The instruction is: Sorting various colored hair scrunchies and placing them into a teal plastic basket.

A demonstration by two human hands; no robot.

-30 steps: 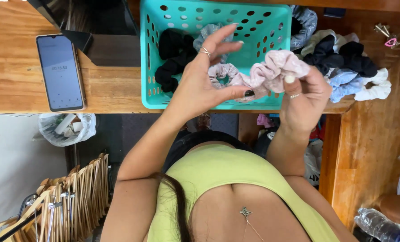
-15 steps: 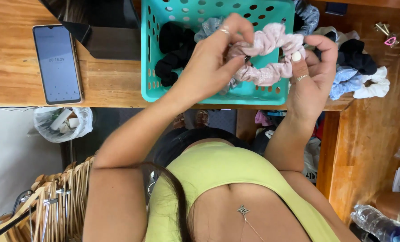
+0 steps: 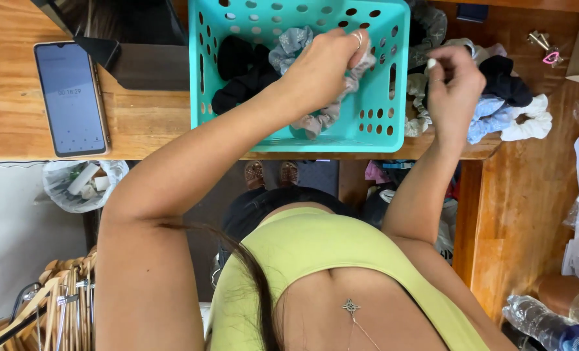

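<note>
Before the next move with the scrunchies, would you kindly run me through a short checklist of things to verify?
1. Left hand closed on the pink scrunchie: ok.
2. Scrunchie inside the teal basket, hanging over its floor: ok.
3. Right hand free of load: cannot tell, fingers curled, nothing plainly held.
4. Pile of scrunchies beside the basket within the right hand's reach: ok.
5. Basket fully on the wooden table: ok, though near the front edge.
6. Phone away from both hands: ok.
</note>
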